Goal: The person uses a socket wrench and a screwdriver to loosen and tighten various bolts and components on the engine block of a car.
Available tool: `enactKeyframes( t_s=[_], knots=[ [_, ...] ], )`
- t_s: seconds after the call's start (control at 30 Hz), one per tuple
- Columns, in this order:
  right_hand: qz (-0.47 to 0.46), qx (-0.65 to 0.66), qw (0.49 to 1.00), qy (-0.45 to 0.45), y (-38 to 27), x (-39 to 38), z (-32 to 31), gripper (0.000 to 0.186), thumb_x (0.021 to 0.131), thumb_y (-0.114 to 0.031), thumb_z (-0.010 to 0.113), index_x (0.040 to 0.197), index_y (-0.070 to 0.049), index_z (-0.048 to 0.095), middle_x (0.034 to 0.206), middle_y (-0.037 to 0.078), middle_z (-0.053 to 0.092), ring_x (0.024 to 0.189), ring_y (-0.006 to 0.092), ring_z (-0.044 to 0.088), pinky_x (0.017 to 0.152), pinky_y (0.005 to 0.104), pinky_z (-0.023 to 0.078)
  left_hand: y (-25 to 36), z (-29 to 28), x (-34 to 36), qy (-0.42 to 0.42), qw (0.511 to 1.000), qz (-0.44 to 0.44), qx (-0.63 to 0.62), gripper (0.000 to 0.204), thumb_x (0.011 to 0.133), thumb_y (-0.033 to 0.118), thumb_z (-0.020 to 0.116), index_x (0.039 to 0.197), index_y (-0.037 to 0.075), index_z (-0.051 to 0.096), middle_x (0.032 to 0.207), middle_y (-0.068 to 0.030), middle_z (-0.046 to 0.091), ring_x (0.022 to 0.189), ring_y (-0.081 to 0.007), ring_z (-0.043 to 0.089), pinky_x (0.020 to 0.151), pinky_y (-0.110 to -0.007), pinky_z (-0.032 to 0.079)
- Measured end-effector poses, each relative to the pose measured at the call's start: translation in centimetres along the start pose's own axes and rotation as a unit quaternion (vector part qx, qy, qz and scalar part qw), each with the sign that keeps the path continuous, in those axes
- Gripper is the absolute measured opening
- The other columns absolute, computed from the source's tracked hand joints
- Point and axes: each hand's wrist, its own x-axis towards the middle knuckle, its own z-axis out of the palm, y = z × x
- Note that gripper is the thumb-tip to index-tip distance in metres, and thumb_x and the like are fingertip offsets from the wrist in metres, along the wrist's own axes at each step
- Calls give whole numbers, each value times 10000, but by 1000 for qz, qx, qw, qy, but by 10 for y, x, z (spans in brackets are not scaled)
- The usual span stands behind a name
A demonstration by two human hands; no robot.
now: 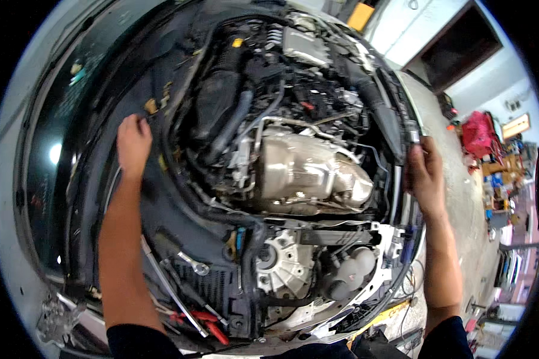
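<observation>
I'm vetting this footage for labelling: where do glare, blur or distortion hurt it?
Head view, engine bay: bright glare on the silvery metal cover; head view, left: a white spot on the dark glass; head view, right: the right hand looks soft, perhaps motion-blurred; head view, rim: fisheye bending, black corners.

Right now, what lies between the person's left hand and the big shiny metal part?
Between the left hand and the shiny metal part, the head view shows dark panelling, a curved black rim, then a dark hose.
</observation>
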Motion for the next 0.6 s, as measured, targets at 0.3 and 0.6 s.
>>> enactKeyframes(
  t_s=[0.3,0.6],
  knots=[
    [194,14,960,-200,24,63,8,570,990,-580,325,827,-75,532,580,-47,338,471,80,307,439,267,270,-15,9,-9,-41,998,-45,3,244,974,178,485,1102,-17,559,1083,-199,582,1016,-381,563,873,-422,452],
    [275,102,905,-309,34,123,30,605,927,-702,319,642,-169,334,509,-65,242,404,69,221,381,242,177,-13,21,-8,-38,998,-56,19,266,978,178,483,1137,-23,552,1095,-189,583,1039,-370,566,887,-414,452]
  ],
)
